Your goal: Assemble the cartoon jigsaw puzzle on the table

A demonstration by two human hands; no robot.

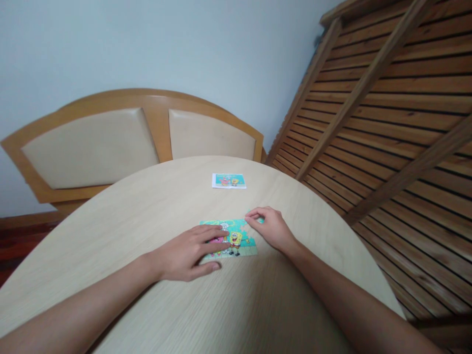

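Observation:
A teal cartoon jigsaw puzzle [236, 250] with a yellow square character lies flat on the table, a table-coloured gap showing near its upper right corner. My left hand [191, 248] rests flat over the puzzle's left part, fingers stretched out and apart, hiding some of the picture. At the upper right corner, my right hand [271, 226] has thumb and fingertips pinched together. A bit of teal shows between and behind these fingers, seemingly a small puzzle piece [261, 220], mostly hidden by them.
Farther back on the round pale wooden table [165, 196] lies a white-edged picture card [229, 181] with a similar cartoon scene. A padded wooden headboard [155, 101] stands beyond the table's far edge. Wooden slats [368, 128] lean along the right side.

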